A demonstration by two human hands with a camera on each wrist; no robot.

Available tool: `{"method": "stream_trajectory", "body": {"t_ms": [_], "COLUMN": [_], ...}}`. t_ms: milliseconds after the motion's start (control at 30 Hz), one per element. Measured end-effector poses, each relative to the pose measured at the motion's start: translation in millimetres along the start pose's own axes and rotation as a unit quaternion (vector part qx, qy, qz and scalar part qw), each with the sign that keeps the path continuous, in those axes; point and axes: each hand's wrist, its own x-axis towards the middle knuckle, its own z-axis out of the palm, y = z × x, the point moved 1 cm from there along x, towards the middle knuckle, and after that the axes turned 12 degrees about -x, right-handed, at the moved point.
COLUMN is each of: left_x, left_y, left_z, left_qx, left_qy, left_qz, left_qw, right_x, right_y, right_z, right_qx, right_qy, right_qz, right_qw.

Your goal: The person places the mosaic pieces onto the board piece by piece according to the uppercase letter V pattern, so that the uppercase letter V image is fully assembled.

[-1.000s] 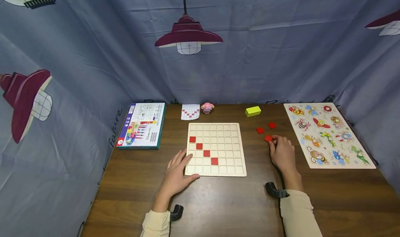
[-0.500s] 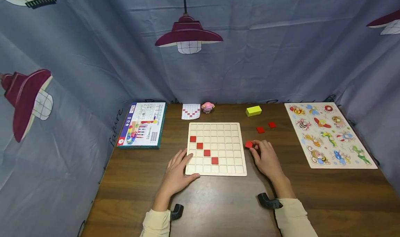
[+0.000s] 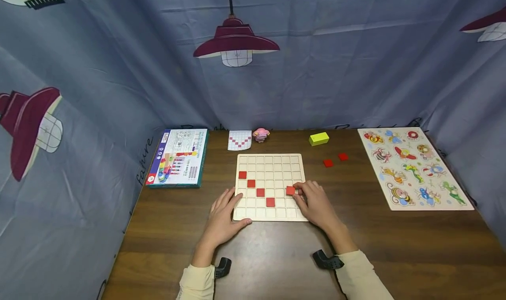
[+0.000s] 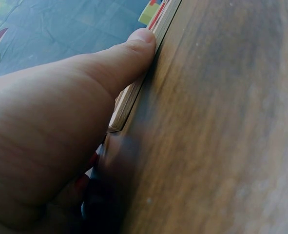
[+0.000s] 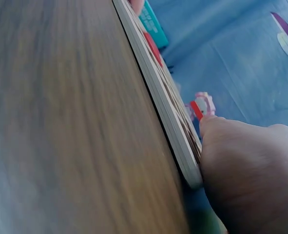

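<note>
A pale wooden grid board (image 3: 272,167) lies in the middle of the table, with several red square tiles (image 3: 260,193) set in a diagonal down its left half. My left hand (image 3: 224,220) rests at the board's lower left corner, fingers along the left side and thumb at the front edge. Between thumb and fingertips my right hand (image 3: 317,204) pinches a red tile (image 3: 290,190) over the right part of the board. In the right wrist view this tile (image 5: 197,110) shows raised above the board's surface. Two more red tiles (image 3: 328,163) lie on the table to the right.
Behind the board are a small card (image 3: 239,140) with a red V pattern, a pink figurine (image 3: 261,135) and a yellow block (image 3: 319,139). A boxed set (image 3: 177,158) lies at the left, an insect picture board (image 3: 415,168) at the right. A curtain (image 3: 300,84) hangs behind the table (image 3: 276,256).
My right hand has carried the pinched red tile leftward from beside the other two loose tiles to over the board. The left hand has stayed in place.
</note>
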Motion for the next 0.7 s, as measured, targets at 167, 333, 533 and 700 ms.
{"method": "stream_trajectory", "body": {"t_ms": [167,333,533,700], "left_x": [0.2,1.3,1.0,-0.2], "left_y": [-0.5,0.5,1.8,0.7], "left_z": [-0.4,-0.8,-1.0,-0.5], "left_qx": [0.003,0.003,0.001,0.000], "left_qy": [-0.001,-0.004,-0.005,-0.003], "left_qz": [-0.001,-0.004,-0.005,-0.005], "left_qw": [1.0000,1.0000,1.0000,1.0000], "right_x": [3,8,10,10], "right_y": [-10,-20,-26,-28], "right_z": [1,2,5,7], "right_qx": [-0.004,-0.010,-0.020,-0.014], "right_qy": [0.002,-0.012,-0.020,-0.011], "right_qz": [-0.004,-0.006,-0.003,-0.002], "right_qw": [1.000,1.000,1.000,1.000]}}
